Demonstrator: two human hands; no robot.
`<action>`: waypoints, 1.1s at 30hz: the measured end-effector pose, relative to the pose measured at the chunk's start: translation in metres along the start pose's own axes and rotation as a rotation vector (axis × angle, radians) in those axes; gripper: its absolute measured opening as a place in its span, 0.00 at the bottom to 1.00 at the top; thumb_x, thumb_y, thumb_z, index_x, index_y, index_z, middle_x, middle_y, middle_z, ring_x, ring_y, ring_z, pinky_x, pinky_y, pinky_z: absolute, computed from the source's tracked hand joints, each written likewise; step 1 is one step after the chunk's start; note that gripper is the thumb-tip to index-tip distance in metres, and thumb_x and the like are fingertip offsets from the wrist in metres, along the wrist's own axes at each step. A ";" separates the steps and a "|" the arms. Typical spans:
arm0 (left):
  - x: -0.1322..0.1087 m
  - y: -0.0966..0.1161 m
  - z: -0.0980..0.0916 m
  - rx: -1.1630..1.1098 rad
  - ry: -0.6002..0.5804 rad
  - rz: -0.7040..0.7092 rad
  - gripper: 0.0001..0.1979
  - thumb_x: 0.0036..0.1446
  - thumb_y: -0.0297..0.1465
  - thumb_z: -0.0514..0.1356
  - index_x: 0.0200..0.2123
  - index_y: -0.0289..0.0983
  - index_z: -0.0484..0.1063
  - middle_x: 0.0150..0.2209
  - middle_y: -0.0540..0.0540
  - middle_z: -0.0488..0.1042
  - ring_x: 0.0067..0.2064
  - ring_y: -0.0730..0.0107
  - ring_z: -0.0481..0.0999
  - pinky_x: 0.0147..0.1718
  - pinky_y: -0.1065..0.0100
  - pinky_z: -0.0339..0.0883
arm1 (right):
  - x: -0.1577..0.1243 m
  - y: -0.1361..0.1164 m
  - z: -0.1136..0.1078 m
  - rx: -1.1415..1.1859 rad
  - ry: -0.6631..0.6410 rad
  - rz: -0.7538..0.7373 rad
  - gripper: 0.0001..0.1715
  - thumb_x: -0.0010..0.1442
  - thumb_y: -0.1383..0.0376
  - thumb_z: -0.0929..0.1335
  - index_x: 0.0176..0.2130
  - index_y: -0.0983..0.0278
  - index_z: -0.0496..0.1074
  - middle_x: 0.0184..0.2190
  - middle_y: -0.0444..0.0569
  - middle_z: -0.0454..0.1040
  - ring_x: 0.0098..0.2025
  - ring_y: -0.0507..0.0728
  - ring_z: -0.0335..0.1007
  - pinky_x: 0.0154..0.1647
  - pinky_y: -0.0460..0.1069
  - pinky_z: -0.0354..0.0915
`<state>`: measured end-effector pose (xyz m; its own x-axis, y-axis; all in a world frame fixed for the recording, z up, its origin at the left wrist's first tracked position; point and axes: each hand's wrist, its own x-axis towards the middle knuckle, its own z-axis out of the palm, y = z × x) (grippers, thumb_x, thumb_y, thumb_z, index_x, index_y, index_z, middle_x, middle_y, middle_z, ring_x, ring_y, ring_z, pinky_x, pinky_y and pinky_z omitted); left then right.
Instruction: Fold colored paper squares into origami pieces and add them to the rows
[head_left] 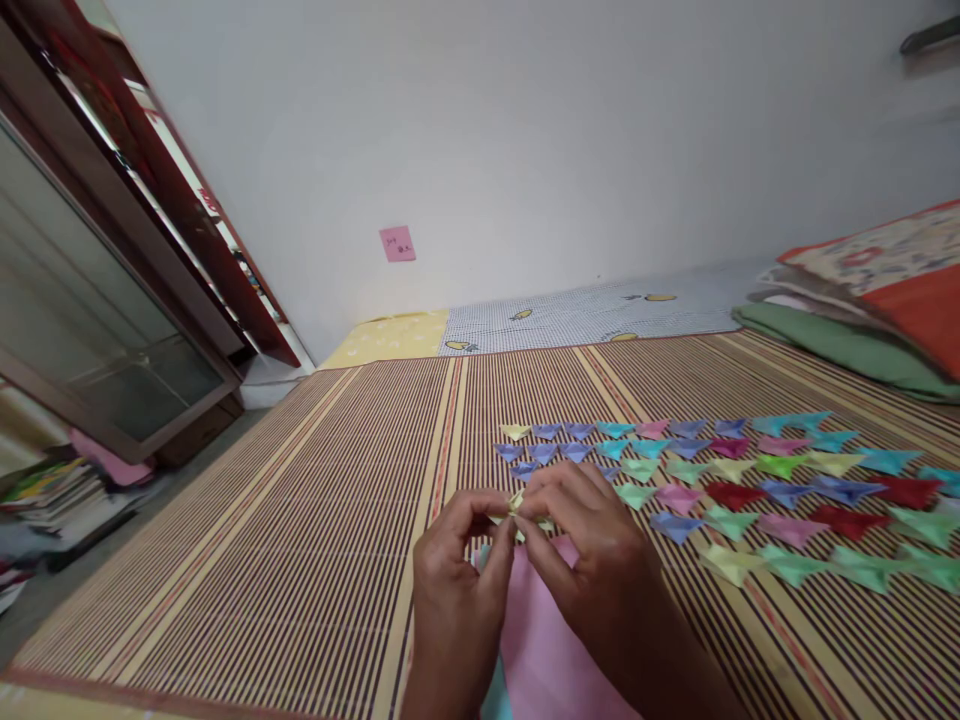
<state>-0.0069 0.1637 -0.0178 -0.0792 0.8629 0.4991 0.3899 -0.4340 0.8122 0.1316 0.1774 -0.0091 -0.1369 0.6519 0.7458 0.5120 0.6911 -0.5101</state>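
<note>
A small pale yellow folded paper (517,503) is pinched between both hands at the lower middle. My left hand (469,575) grips its left side with thumb and index finger. From the right, my right hand (585,540) holds it with closed fingertips, which hide part of the paper. Pink paper (551,640) lies beneath the hands, with a teal edge showing at its left. To the right, several rows of small folded paper pieces (795,530) in many colours rest on the striped mat (330,520).
Behind the mat is a checked cloth (570,318) beside a yellow one (390,340). Folded bedding (862,345) is stacked at the right. A pink note (397,243) sticks to the wall. Books (56,495) and a glass-panelled door (112,300) are at the left.
</note>
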 end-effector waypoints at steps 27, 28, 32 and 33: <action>0.002 0.001 -0.001 0.058 -0.041 0.118 0.09 0.60 0.18 0.61 0.33 0.38 0.75 0.33 0.49 0.77 0.38 0.67 0.78 0.40 0.67 0.72 | -0.002 0.004 -0.001 -0.055 -0.058 -0.015 0.12 0.66 0.74 0.64 0.33 0.64 0.71 0.30 0.48 0.73 0.36 0.60 0.66 0.37 0.53 0.58; 0.003 0.001 -0.001 0.056 -0.044 0.132 0.09 0.61 0.18 0.61 0.33 0.38 0.74 0.33 0.49 0.77 0.38 0.67 0.78 0.40 0.67 0.72 | -0.002 0.004 -0.001 -0.052 -0.060 -0.013 0.11 0.67 0.74 0.64 0.35 0.64 0.72 0.31 0.48 0.73 0.36 0.60 0.66 0.37 0.53 0.58; 0.002 0.002 -0.001 0.082 -0.064 0.156 0.10 0.61 0.17 0.61 0.34 0.39 0.74 0.34 0.49 0.78 0.38 0.67 0.78 0.39 0.67 0.71 | -0.004 0.002 -0.002 -0.089 -0.074 -0.016 0.10 0.67 0.74 0.63 0.38 0.65 0.73 0.33 0.49 0.75 0.37 0.60 0.66 0.37 0.53 0.58; 0.002 0.002 -0.001 0.090 -0.067 0.153 0.10 0.60 0.17 0.60 0.34 0.39 0.74 0.34 0.49 0.78 0.38 0.67 0.78 0.39 0.67 0.71 | -0.004 0.002 -0.002 -0.116 -0.081 -0.017 0.11 0.67 0.74 0.63 0.36 0.65 0.73 0.32 0.49 0.74 0.36 0.60 0.66 0.37 0.53 0.58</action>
<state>-0.0074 0.1638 -0.0147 0.0474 0.8051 0.5913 0.4731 -0.5394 0.6966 0.1347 0.1752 -0.0120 -0.2118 0.6670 0.7144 0.6033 0.6643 -0.4413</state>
